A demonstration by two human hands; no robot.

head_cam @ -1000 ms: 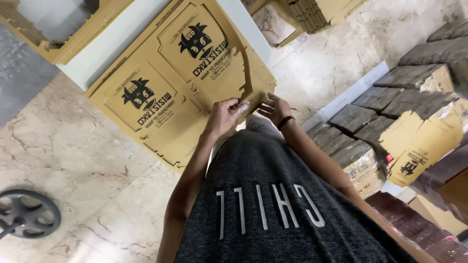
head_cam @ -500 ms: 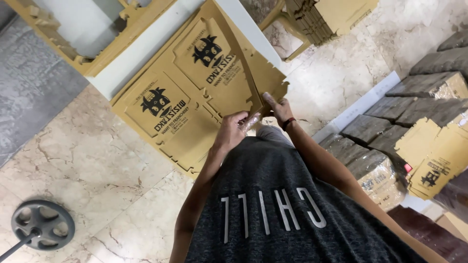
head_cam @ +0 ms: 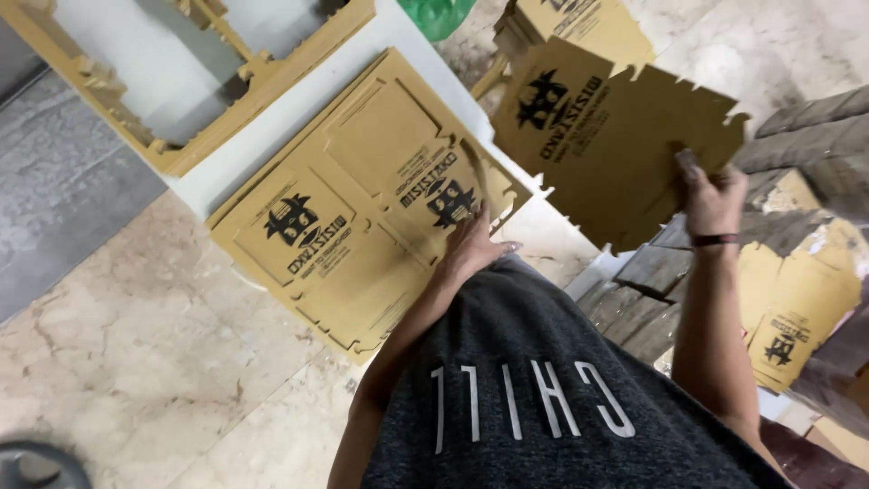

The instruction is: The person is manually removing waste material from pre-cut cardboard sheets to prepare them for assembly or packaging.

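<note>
My right hand [head_cam: 711, 201] grips a flat brown die-cut cardboard box blank [head_cam: 608, 136] with black print, held up in the air to the right. Resting on a stack of larger printed cardboard sheets [head_cam: 353, 226] that lies on a white table [head_cam: 299, 113], my left hand [head_cam: 475, 249] presses its fingers on the sheet's near right edge. A dark band is on my right wrist.
Leftover cardboard frames [head_cam: 181, 81] with cut-out holes lie at the top left. Stacks of finished blanks [head_cam: 801, 299] and grey bundles [head_cam: 815, 118] stand on the right. More blanks [head_cam: 579, 23] lie at the top. Marble floor [head_cam: 136, 362] spreads at the lower left.
My right hand has pulled one box blank free of the sheet and swung it up and to the right. My left hand stays down on the stack.
</note>
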